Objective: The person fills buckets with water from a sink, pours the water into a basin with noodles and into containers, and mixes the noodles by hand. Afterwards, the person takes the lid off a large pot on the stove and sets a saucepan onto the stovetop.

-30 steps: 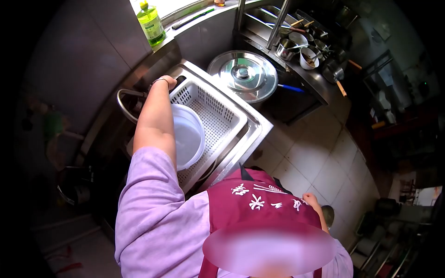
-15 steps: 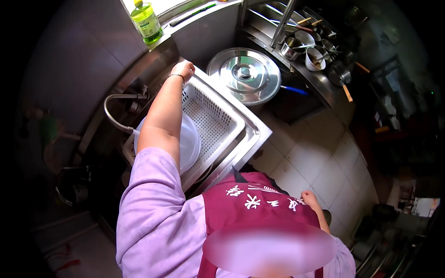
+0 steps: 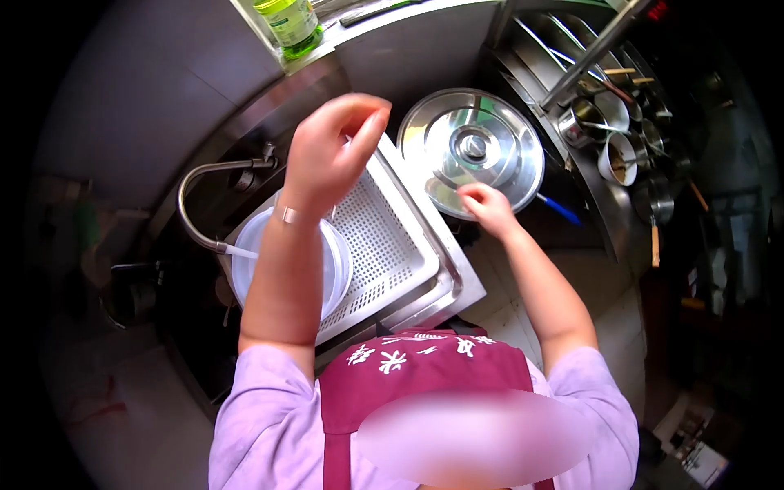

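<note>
Head camera, my only feed: I look down on a white basket point(image 3: 380, 237) with a holed floor, and I place everything else by it. It sits in a metal sink point(image 3: 467, 284), whose rim shows along the basket's right side. Inside the basket, toward its left, stands a clear plastic tub point(image 3: 333, 265), partly hidden from me by the left forearm. Left of the basket, a curved faucet point(image 3: 180, 196) sends a thin stream of water point(image 3: 242, 253) into the tub.

I have the left hand point(image 3: 335, 151) raised over the basket's far end, fingers bent in toward the thumb with a small gap. I see nothing in its grip, but I can't tell whether it pinches something small. The right hand point(image 3: 487, 208) is to the right of the basket, at the near edge of a round metal lid point(image 3: 441, 139). Its fingers curl loosely; I can't tell whether they touch the lid or have hold of anything.

The lid lies just beyond the basket's far right side, and a blue handle point(image 3: 561, 209) juts out past it. Farther right from the basket I make out a white bowl point(image 3: 616, 159) among small pots point(image 3: 574, 126). Beyond the basket's far end, a green bottle point(image 3: 290, 28) stands on the window ledge.
</note>
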A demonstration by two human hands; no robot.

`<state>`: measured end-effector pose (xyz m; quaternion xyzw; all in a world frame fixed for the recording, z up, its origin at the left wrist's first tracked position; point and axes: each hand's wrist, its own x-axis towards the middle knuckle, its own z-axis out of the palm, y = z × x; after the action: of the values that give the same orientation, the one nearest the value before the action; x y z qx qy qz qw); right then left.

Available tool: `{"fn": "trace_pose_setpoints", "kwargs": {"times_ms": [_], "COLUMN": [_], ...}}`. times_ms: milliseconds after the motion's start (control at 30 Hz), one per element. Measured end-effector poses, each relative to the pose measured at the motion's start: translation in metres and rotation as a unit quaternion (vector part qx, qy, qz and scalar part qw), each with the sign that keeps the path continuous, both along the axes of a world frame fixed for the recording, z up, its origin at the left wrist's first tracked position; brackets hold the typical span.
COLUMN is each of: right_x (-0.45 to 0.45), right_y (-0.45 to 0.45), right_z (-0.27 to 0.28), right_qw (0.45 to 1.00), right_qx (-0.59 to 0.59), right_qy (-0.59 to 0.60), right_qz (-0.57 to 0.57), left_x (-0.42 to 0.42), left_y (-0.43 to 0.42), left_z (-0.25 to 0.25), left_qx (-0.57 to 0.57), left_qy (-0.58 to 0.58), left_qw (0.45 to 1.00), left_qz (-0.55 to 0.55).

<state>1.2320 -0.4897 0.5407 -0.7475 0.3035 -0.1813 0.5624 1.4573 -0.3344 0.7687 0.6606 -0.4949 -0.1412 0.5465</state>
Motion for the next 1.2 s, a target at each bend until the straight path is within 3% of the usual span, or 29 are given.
{"fn": "trace_pose_setpoints", "kwargs": {"times_ms": [67,100,233,300,400,600,900,1100,1200], "right_x": [0.064,0.092,0.168,0.187,0.203,0.213,0.209,0.178,0.139], "right_y": [-0.009,-0.01,-0.013,-0.015,-0.019,-0.024,-0.035,-0.019,0.005], "right_z": [0.011,0.015,0.015,0.014,0.004,0.0,-0.005,0.011,0.014], "right_qw": [0.998,0.994,0.984,0.973,0.963,0.979,0.974,0.988,0.999], "right_qx": [0.004,-0.087,-0.141,-0.175,-0.204,-0.12,-0.135,-0.11,-0.027], "right_qy": [0.046,0.045,0.076,0.121,0.151,0.137,0.156,0.102,0.014], "right_qz": [0.039,0.052,0.076,0.088,0.086,0.093,0.098,0.047,0.043], "left_x": [-0.007,-0.011,-0.026,-0.032,-0.041,-0.045,-0.044,-0.041,-0.043], "left_y": [0.041,0.059,0.124,0.145,0.165,0.171,0.163,0.16,0.166], "left_z": [-0.003,-0.007,-0.028,-0.036,-0.054,-0.064,-0.065,-0.062,-0.065], "left_qx": [0.015,0.022,0.108,0.182,0.171,0.16,0.149,0.155,0.156], "left_qy": [-0.053,-0.036,0.025,0.058,0.14,0.181,0.174,0.145,0.152], "left_qw": [0.998,0.999,0.994,0.981,0.968,0.963,0.968,0.973,0.973], "left_qz": [-0.008,-0.016,-0.018,0.027,0.116,0.118,0.106,0.087,0.08]}}
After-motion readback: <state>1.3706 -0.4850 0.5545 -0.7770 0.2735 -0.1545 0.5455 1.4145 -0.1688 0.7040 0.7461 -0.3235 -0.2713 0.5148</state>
